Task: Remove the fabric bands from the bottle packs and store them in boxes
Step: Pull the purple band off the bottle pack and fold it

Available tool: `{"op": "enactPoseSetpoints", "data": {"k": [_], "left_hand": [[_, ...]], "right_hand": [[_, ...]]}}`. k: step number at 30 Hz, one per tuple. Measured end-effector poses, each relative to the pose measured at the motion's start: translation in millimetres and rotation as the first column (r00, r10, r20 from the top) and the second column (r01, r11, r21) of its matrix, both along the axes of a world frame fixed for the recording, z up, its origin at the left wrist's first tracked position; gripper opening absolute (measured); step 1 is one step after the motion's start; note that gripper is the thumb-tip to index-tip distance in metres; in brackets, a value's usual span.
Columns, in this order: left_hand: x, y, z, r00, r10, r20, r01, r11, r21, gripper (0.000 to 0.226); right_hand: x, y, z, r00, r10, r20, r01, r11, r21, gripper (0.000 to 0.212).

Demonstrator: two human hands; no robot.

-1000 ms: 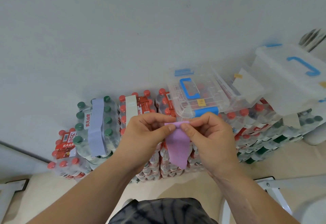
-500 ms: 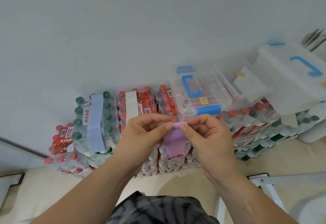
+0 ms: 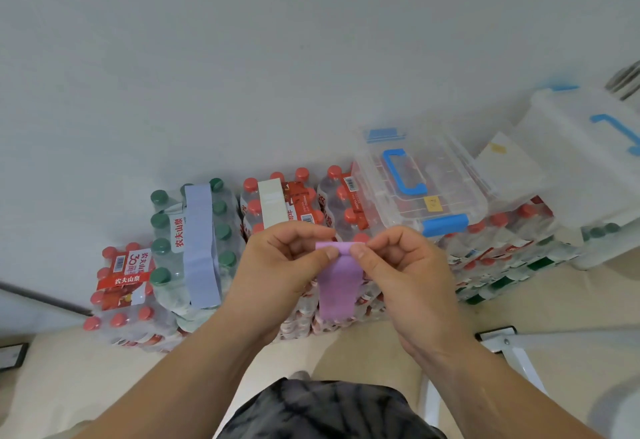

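Closest in, the left hand [image 3: 277, 265] and the right hand [image 3: 405, 265] meet side by side above the floor. Each pinches the top edge of a purple fabric band [image 3: 337, 286] between thumb and forefinger, with the other fingers curled. The band is free of any pack and hangs down from the pinch, its long axis running twelve to six. Behind it stand the stacked bottle packs [image 3: 346, 203]. At about ten o'clock from the hands, a blue band [image 3: 199, 241] is wrapped around a green-capped pack. At about eleven o'clock, a white band [image 3: 272, 205] sits on a red-capped pack, so at least two bands seem left to remove. Farther back, at about one o'clock, a clear box [image 3: 460, 193] with a blue handle rests on top of the packs. It lies closer to the right hand than to the left, and its lid looks shut. Storing the band probably means carrying it up and to the right, with one hand letting go to open the lid. A second, cloudy box [image 3: 571, 134] sits farther out at two o'clock.
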State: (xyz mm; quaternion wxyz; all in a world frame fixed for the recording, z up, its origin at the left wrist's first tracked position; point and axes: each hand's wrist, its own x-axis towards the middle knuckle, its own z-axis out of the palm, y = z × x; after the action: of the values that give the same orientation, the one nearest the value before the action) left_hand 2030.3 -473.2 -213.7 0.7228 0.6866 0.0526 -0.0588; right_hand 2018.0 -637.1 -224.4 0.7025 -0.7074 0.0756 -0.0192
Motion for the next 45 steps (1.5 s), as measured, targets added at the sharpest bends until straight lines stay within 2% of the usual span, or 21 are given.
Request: {"op": "enactPoseSetpoints", "data": {"k": [4,9,11,14,15,23,26,29,31,37,39,45], "left_hand": [[12.8,17.8,-3.1,1.000,-0.026,-0.011,0.026,1.000,-0.001,0.019],[23.1,39.4,-9.2,0.998,-0.065,-0.001,0.065,0.997,-0.041,0.028],[25.4,46.4,-14.9,0.998,-0.059,-0.005,0.059,0.997,-0.054,0.024],[25.8,55.5,-18.0,0.998,-0.056,-0.015,0.054,0.995,-0.090,0.014],[25.9,58.5,-18.1,0.999,-0.048,-0.020,0.046,0.993,-0.105,0.013],[30.1,65.0,-19.4,0.999,-0.034,-0.042,0.031,0.997,-0.072,0.032],[31.7,62.5,-19.3,0.998,-0.054,-0.041,0.052,0.997,-0.053,0.033],[33.2,55.3,-18.5,0.996,-0.075,-0.041,0.074,0.996,-0.043,0.036],[34.4,48.9,-19.1,0.996,-0.079,-0.037,0.078,0.996,-0.031,0.037],[33.2,25.5,-14.8,0.998,-0.054,-0.038,0.049,0.992,-0.114,0.015],[32.9,15.7,-14.6,0.998,-0.016,-0.064,0.006,0.990,-0.143,0.015],[26.0,-4.6,-14.4,0.997,-0.004,-0.076,-0.002,0.996,-0.090,0.013]], "right_hand": [[8.9,16.9,-0.8,1.000,-0.019,0.008,0.019,1.000,-0.001,0.011],[16.8,39.4,-5.2,1.000,-0.006,0.007,0.005,0.999,0.047,0.029],[19.0,47.9,-7.7,1.000,-0.025,0.004,0.025,0.998,0.057,0.026],[19.5,59.0,-5.6,0.999,-0.031,-0.022,0.033,0.997,0.071,0.004],[19.6,61.5,-5.4,0.999,-0.039,-0.026,0.040,0.996,0.075,0.003],[21.4,71.5,-6.8,0.994,-0.104,-0.026,0.104,0.994,-0.018,0.012],[20.8,70.5,-5.8,0.993,-0.111,-0.041,0.111,0.994,0.011,0.009],[17.9,67.9,-7.5,0.991,-0.127,-0.052,0.126,0.992,-0.018,0.023],[17.6,63.0,-7.2,0.987,-0.145,-0.067,0.143,0.989,-0.034,0.024],[18.2,35.7,-0.6,0.990,-0.126,-0.069,0.122,0.991,-0.049,0.017],[18.1,25.6,-1.0,0.992,-0.114,-0.053,0.111,0.992,-0.055,0.010],[17.8,3.0,-1.7,0.994,-0.103,-0.027,0.104,0.994,0.017,0.010]]}}
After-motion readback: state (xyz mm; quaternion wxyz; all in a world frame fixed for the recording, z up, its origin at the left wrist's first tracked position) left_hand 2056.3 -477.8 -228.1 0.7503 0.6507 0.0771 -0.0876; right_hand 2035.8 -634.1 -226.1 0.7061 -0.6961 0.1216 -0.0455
